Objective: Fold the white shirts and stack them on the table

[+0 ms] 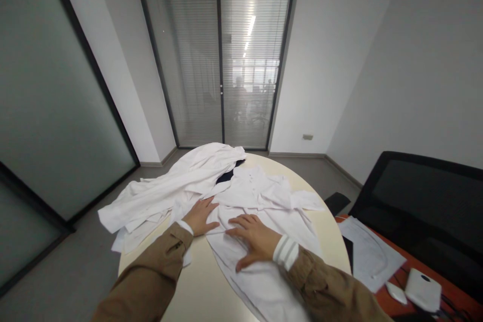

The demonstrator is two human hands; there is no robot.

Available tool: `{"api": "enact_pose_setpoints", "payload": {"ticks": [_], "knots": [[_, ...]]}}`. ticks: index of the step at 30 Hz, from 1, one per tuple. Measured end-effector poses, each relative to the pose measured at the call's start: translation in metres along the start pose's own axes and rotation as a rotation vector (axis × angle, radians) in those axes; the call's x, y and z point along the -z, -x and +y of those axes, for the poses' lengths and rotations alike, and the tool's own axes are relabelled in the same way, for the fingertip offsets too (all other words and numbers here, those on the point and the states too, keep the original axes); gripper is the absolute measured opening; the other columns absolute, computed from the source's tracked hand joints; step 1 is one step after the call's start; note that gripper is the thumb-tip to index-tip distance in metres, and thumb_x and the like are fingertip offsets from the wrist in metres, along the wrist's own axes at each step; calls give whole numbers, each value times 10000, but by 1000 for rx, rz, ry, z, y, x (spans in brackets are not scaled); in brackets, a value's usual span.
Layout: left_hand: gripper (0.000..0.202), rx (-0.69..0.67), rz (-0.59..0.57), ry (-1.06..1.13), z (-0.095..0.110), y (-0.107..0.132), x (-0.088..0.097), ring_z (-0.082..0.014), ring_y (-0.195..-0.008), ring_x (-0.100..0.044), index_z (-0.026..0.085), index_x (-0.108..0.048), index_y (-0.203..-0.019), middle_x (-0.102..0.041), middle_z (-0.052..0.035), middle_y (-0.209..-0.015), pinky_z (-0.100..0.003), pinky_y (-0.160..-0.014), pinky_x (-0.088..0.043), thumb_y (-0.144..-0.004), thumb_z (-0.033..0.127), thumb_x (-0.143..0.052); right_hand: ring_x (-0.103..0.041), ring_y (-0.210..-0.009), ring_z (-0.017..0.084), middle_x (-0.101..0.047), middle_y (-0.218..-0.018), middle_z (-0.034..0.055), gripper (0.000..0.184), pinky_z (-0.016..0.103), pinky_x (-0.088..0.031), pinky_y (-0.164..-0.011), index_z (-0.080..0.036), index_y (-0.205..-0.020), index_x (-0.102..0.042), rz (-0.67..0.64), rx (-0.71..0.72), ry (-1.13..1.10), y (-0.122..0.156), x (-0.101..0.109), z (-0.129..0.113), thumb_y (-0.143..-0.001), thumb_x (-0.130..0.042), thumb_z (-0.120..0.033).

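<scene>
My left hand (199, 216) lies flat on a white button-front shirt (260, 282), its fingers spread near the shirt's left side. My right hand (252, 239) presses flat on the same shirt a little nearer to me, with its fingers apart. Neither hand grips the cloth. The shirt is spread out but wrinkled, with its collar and buttons at the far end. Just left of my left hand lies a crumpled heap of white garments (169, 196). A dark garment (228, 175) shows between the heap and the collar, mostly hidden.
All this lies on a round cream table (204, 292). To the right stand an orange desk (385, 282) with papers, a white mouse and a white device, and a black office chair (422, 206). Behind are glazed doors with blinds (219, 65).
</scene>
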State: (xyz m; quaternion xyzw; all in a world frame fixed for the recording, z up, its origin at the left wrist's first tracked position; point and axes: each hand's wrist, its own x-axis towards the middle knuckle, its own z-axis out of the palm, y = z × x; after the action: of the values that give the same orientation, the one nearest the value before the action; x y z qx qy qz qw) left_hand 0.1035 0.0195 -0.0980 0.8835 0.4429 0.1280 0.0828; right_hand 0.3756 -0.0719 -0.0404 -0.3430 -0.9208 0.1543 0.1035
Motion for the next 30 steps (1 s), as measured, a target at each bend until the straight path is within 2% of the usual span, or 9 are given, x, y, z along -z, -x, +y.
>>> {"api": "enact_pose_setpoints", "payload": {"ticks": [3, 7, 13, 17, 20, 22, 24, 26, 30], "knots": [[641, -3, -20, 7, -2, -2, 2, -334, -1371, -404, 195, -523, -1380, -420, -172, -1504, -529, -1143, -284, -817, 467, -667, -219, -1421, 452, -255, -1600, 88, 959, 677, -156, -1102, -396, -1417, -478, -131, 37, -21, -1, -7, -6, -562, -782, -705], [523, 49, -40, 4, -3, -7, 2, -319, -1373, -409, 190, -520, -1387, -424, -159, -1508, -544, -1144, -278, -925, 436, -515, 6, -1459, 486, -60, -1647, -16, 835, 737, 16, -1078, -473, -1296, -583, -272, 115, -112, 7, -6, -17, -523, -813, -693], [542, 67, -45, -10, 3, -11, 4, -322, -1387, -391, 162, -493, -1418, -399, -172, -1521, -510, -1148, -290, -935, 407, -484, 35, -1482, 407, -297, -1570, -140, 450, 676, 117, -1097, -491, -1068, -718, -428, 169, -329, 11, -18, -39, -641, -792, -614], [617, 75, -89, -29, 6, -11, 8, -324, -1411, -353, 156, -446, -1454, -354, -178, -1546, -486, -1164, -261, -907, 430, -522, -99, -1484, 378, -489, -1461, -118, 383, 632, 66, -1138, -463, -995, -750, -405, 160, -424, 6, -18, -41, -640, -802, -599], [750, 67, -142, -49, 6, -10, 11, -335, -1430, -315, 148, -398, -1483, -301, -190, -1570, -477, -1173, -235, -843, 482, -599, -206, -1466, 357, -478, -1484, -26, 584, 606, -55, -1160, -447, -1227, -649, -245, 101, -420, 1, -12, -35, -687, -745, -647], [853, 56, -166, -58, 5, -10, 12, -338, -1440, -293, 143, -369, -1499, -276, -193, -1580, -472, -1179, -220, -787, 519, -652, -162, -1466, 410, -302, -1587, 61, 900, 656, -51, -1138, -405, -1413, -481, -174, 21, -350, -2, -10, -29, -610, -776, -682], [950, 54, -176, -59, 4, -10, 13, -340, -1446, -279, 151, -341, -1512, -259, -183, -1589, -474, -1182, -209, -732, 565, -691, -47, -1463, 472, -108, -1629, 127, 1224, 727, 19, -1091, -367, -1522, -279, -235, -12, -279, -5, -14, -23, -479, -835, -687], [1015, 65, -178, -52, 3, -12, 13, -349, -1448, -269, 155, -331, -1517, -250, -175, -1594, -482, -1182, -202, -696, 625, -699, 33, -1452, 496, -2, -1627, 156, 1409, 759, 65, -1056, -348, -1554, -137, -377, 6, -245, -5, -22, -20, -393, -868, -667], [891, 104, -148, -33, 6, -16, 12, -336, -1440, -291, 128, -356, -1504, -301, -177, -1574, -473, -1181, -203, -823, 675, -527, 68, -1460, 464, 19, -1632, 118, 1380, 748, 89, -1060, -391, -1547, -117, -470, 82, -209, 2, -38, -27, -424, -888, -612]]}}
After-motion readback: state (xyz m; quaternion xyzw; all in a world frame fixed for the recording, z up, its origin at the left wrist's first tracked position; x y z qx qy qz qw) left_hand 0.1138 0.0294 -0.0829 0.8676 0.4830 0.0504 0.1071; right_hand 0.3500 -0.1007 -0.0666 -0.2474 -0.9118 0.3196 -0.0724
